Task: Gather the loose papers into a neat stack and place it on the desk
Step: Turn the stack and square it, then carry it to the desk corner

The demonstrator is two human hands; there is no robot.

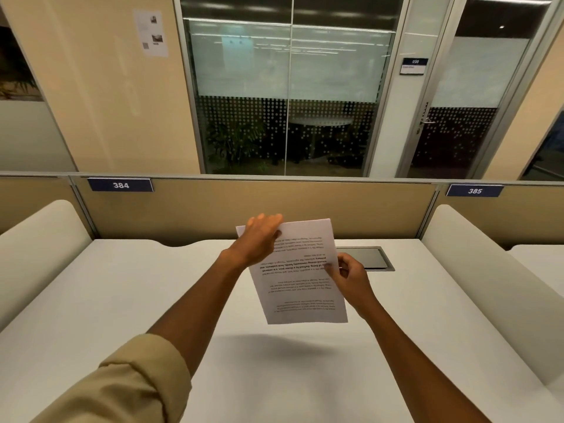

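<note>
Papers: [297, 276] a thin white sheaf held in the air above the middle of the desk, tilted so the top edge leans away to the left; printed text faces the camera and reads upside down. How many sheets there are cannot be told.
Shadow: [274, 345] a soft dark patch on the desk below the papers, showing they are clear of the surface.
Left hand: [259, 239] at the upper left corner of the papers, back of the hand toward the camera. Fingers [265, 219] curl over the top edge and close on the corner; the fingertips go behind the sheet and are hidden.
Right hand: [351, 277] at the right edge of the papers, about midway down. Thumb and fingers are pinched shut on that edge, with the thumb on the printed face.
Sleeve: [128, 389] tan, rolled up on the left arm; the right forearm is bare.
Desk: [122, 300] white, plain top, with nothing else loose visible on it.
Hatch: [370, 257] a dark rectangular panel set flush in the desk, just behind the right hand.
Side walls: [39, 239] rounded cream dividers on both sides of the desk.
Back panel: [213, 209] beige partition behind the desk.
Number plates: "384" [120, 185] at the left of the partition, "385" [474, 191] over the next desk to the right.
Glass wall: [290, 87] beyond the partition, frosted with a dot pattern.
</note>
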